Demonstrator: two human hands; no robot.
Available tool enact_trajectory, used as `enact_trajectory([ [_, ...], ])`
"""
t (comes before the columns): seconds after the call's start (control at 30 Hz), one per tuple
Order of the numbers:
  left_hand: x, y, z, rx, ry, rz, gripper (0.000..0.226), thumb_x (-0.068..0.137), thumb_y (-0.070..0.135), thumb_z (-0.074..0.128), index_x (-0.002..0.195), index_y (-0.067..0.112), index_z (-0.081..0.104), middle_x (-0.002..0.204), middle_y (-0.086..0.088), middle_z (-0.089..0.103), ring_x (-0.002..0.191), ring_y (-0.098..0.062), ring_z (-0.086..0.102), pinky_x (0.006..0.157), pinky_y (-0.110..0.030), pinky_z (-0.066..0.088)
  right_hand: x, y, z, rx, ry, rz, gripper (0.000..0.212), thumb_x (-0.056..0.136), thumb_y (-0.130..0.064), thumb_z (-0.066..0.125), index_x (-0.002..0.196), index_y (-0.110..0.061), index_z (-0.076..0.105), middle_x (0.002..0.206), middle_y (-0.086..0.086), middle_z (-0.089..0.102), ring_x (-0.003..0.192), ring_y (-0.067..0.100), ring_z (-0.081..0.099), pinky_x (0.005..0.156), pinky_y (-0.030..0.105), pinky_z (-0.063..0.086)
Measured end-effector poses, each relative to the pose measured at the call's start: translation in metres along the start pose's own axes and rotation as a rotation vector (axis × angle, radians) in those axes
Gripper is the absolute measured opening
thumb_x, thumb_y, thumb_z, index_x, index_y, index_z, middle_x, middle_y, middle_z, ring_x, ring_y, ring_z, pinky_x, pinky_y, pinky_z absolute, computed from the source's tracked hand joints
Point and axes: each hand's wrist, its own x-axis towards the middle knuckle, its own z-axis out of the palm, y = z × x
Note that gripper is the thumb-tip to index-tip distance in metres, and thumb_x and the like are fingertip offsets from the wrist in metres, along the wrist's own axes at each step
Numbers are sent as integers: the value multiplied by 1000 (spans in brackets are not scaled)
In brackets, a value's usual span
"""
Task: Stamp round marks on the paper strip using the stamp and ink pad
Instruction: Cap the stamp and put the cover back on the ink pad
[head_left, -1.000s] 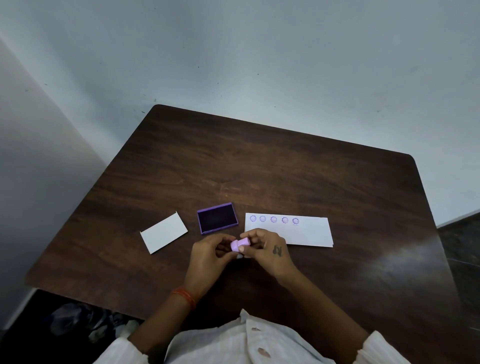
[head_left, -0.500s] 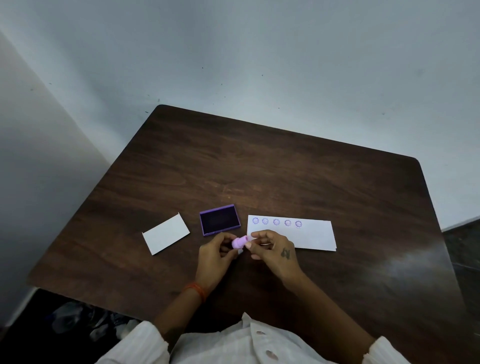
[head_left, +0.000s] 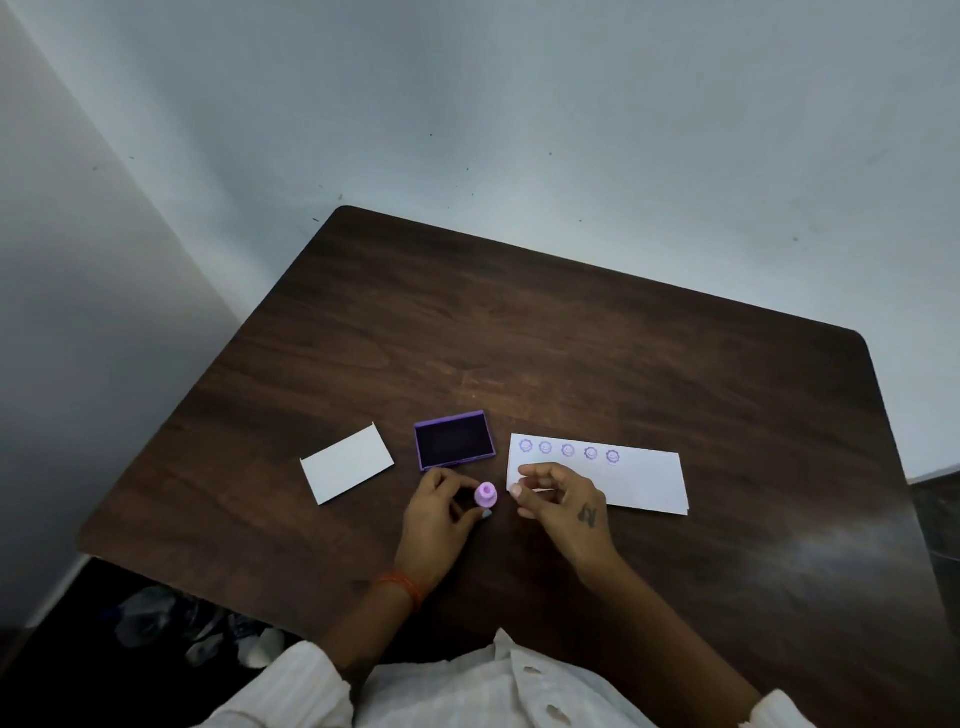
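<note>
Nearest us, our left hand (head_left: 441, 512) pinches the small lilac stamp (head_left: 486, 495) upright just above the table (head_left: 571, 353), while our right hand (head_left: 563, 501) hangs loosely curled and empty over the paper strip's near-left corner. Beyond, the ink pad (head_left: 453, 440) lies open and the paper strip (head_left: 639, 475) carries five round marks; its right half looks unstamped, so more likely remain

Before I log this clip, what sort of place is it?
Probably a plain indoor room with a small work table set in a corner: a dark wooden table against bare pale walls, holding only an ink pad, a paper strip and a white card.
</note>
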Motion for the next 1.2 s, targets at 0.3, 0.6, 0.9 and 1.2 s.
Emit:
enact_trajectory([
  [0.3, -8, -4, -32, 91, 148, 42, 56, 73, 34, 74, 123, 27, 50, 126, 2, 49, 103, -10, 52, 88, -21, 46, 12, -26, 14, -136, -2, -152, 27, 76, -19, 72, 102, -19, 66, 99, 1, 72, 86, 11, 66, 82, 26, 53],
  [0.6, -14, -48, -102, 238, 487, -232, 70, 73, 27, 75, 133, 14, 42, 139, -14, 42, 126, -32, 36, 104, -48, 35, 38, -71, 83, -584, -287, -570, 47, 77, -21, 70, 121, -15, 54, 126, 7, 57, 119, 23, 48, 98, 30, 37],
  [0.9, -10, -77, -112, 272, 323, -308, 78, 70, 34, 77, 135, 12, 41, 139, -7, 47, 121, -28, 37, 102, -38, 33, 61, -72, 129, -1067, -553, -688, 73, 85, -23, 62, 142, -8, 19, 153, 11, 26, 141, 24, 19, 116, 32, 12],
  [1.2, -4, -78, -113, 213, 322, -261, 62, 69, 23, 79, 124, 13, 54, 136, -8, 51, 119, -28, 44, 100, -38, 36, 61, -70, 132, -1042, -548, -741, 62, 88, -12, 54, 141, -6, 22, 150, 15, 30, 137, 27, 24, 115, 34, 19],
])
